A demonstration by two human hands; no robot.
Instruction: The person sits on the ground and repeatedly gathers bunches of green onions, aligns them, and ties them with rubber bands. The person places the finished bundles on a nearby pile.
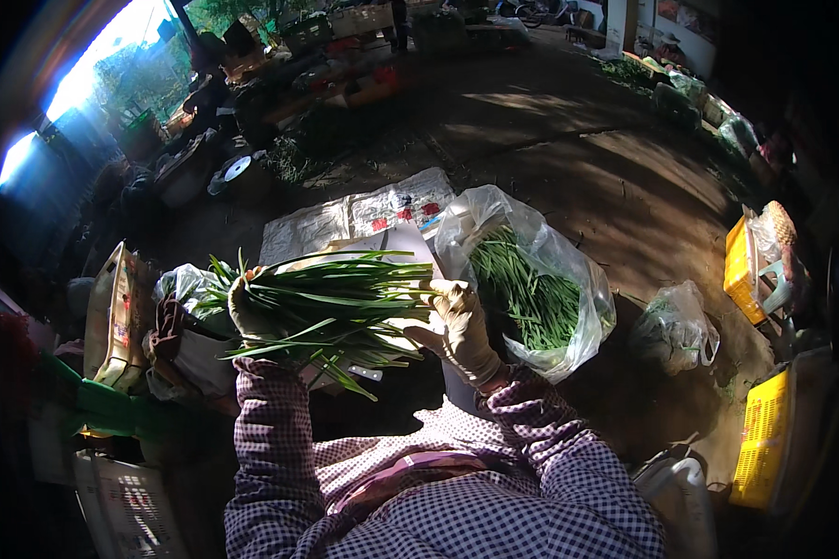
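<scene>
A thick bunch of long green leaves, like garlic chives (328, 300), lies crosswise in front of me. My left hand (248, 311), in a pale glove, grips its left part, and the leaves hide much of the palm. At the cut right end is my gloved right hand (458, 328), its fingers at the stem ends; whether they pinch any stems is not clear. Under the bunch is a pale board (398, 244), with a knife handle (366, 373) showing below the leaves. To the right stands an open clear plastic bag (594, 300) holding more green leaves (524, 293).
A white woven sack (321, 227) lies flat beyond the board. At left are a box (112, 314) and a white crate (129, 503). Yellow crates (758, 440) and a small tied plastic bag (678, 328) are at right. More goods line the far edges of the floor.
</scene>
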